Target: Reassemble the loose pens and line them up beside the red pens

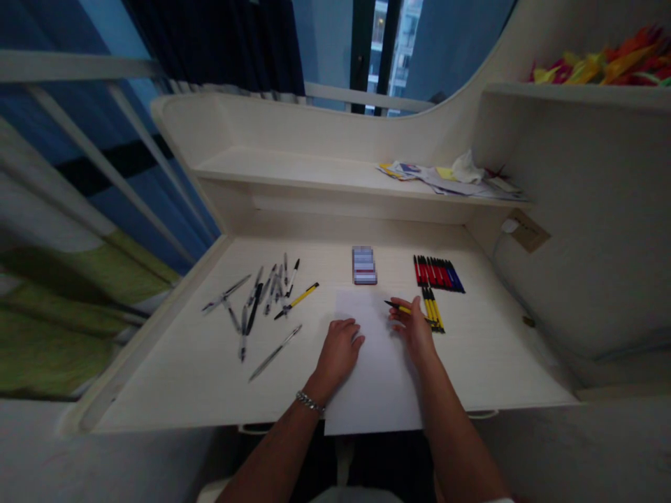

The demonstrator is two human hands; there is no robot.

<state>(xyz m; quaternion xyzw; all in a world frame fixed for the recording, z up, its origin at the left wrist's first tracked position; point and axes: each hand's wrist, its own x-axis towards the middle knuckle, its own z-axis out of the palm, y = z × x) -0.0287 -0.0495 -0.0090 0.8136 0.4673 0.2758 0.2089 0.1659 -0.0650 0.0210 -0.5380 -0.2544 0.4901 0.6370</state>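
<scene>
Right hand (414, 328) pinches a yellow-and-black pen (402, 309) in a narrow grip, its long axis slanting across the hand, black tip pointing left over a sheet of white paper (374, 377). Left hand (338, 353) rests open on that sheet, nearer its left edge, with a bundle of yellow pens (434, 311) just right of the sheet and loose clear pens (256, 300) left of it on the tabletop (493, 363).
</scene>
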